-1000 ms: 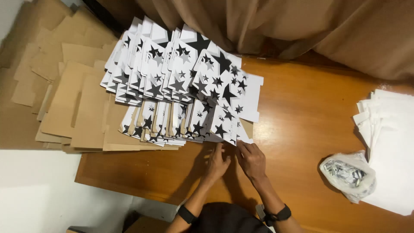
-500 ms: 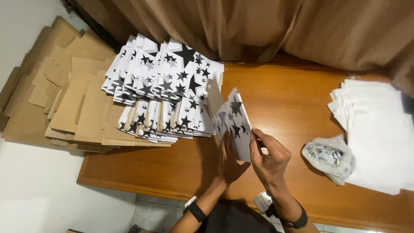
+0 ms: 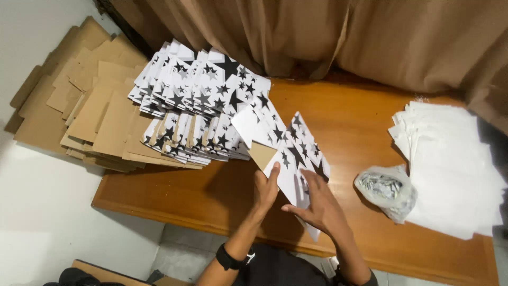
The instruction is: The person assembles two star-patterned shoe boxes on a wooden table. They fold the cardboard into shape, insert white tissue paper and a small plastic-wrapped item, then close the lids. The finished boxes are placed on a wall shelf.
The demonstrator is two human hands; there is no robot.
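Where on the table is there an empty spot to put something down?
Bare wood shows between the star-printed sheet in the hands and the white paper stack, up by the curtain. More along the front edge below the star-printed pile. Left end is crowded.

Card [image 3: 296, 159]: white, showing scattered black stars of mixed sizes; a plain brown inner face is showing at its fold. Stack [image 3: 201, 100] behind: same white ground carrying black stars, brown edges peeking between pieces. Cardboard [image 3: 90, 106] at left: plain tan-brown, no pattern. Table [image 3: 360, 116]: glowing warm orange-brown wood. Curtain [image 3: 328, 37]: hanging dull brown, unpatterned. Paper [image 3: 450, 159] at right: plain white. Bag [image 3: 389, 190]: clear, showing grey-white speckled contents. Wristband [image 3: 230, 259]: black. Wall at left is reading off-white.
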